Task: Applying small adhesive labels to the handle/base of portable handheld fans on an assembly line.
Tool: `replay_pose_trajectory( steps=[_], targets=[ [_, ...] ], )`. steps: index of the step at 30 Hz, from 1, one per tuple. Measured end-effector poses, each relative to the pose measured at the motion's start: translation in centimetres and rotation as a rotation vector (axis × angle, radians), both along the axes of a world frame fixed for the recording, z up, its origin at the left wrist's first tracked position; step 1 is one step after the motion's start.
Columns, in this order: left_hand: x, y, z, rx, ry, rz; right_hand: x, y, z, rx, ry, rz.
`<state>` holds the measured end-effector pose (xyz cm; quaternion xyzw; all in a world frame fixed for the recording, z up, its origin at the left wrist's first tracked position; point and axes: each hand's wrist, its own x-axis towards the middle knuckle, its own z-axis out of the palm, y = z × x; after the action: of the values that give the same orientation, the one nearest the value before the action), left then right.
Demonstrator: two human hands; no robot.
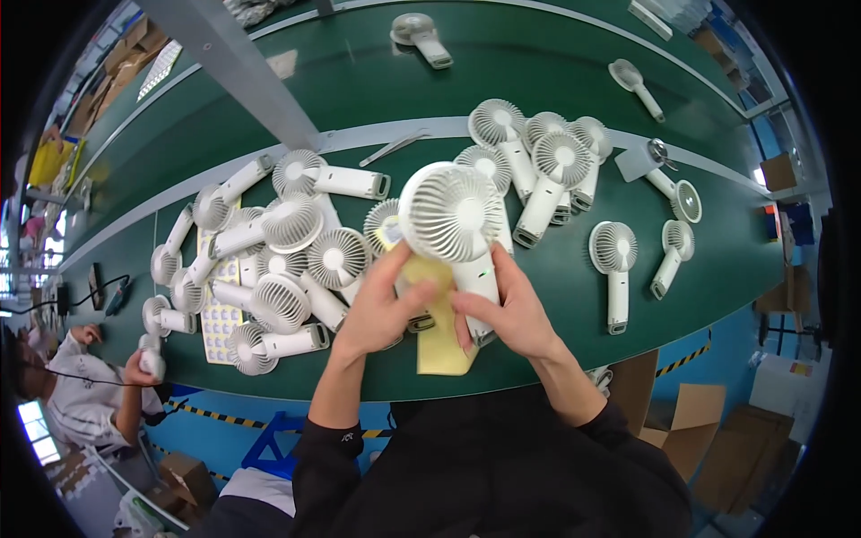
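I hold a white handheld fan upright over the green table, its round grille facing the camera. My right hand grips the fan's handle from the right. My left hand is at the handle's left side, thumb and fingers pinching a yellow sheet that hangs behind the handle down to the table's front edge.
Several white handheld fans lie in a heap at the left and in a cluster behind; single fans lie at the right. A sticker sheet lies under the left heap. Another person sits at the lower left. Cardboard boxes stand on the floor.
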<state>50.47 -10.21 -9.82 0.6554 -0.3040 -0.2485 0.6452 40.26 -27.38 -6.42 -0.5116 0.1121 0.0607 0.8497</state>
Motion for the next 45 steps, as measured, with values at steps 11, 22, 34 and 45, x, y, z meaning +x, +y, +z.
replay_pose_trajectory(
  steps=[11, 22, 34, 45],
  targets=[
    [-0.6, -0.2, 2.0, -0.069, 0.560, -0.117, 0.8, 2.3, -1.6, 0.108, 0.079, 0.245],
    [-1.4, -0.9, 0.1, -0.382, 0.776, 0.056, 0.2, 4.2, -0.6, -0.523, -0.043, -0.034],
    [-1.6, -0.7, -0.8, -0.408, 0.773, 0.061, 0.0, 5.7, -1.2, -0.812, -0.190, -0.199],
    [3.2, 2.0, 1.6, -0.571, 0.460, 0.741, -5.5, 4.2, -2.7, -0.622, -0.031, -0.119]
  ],
)
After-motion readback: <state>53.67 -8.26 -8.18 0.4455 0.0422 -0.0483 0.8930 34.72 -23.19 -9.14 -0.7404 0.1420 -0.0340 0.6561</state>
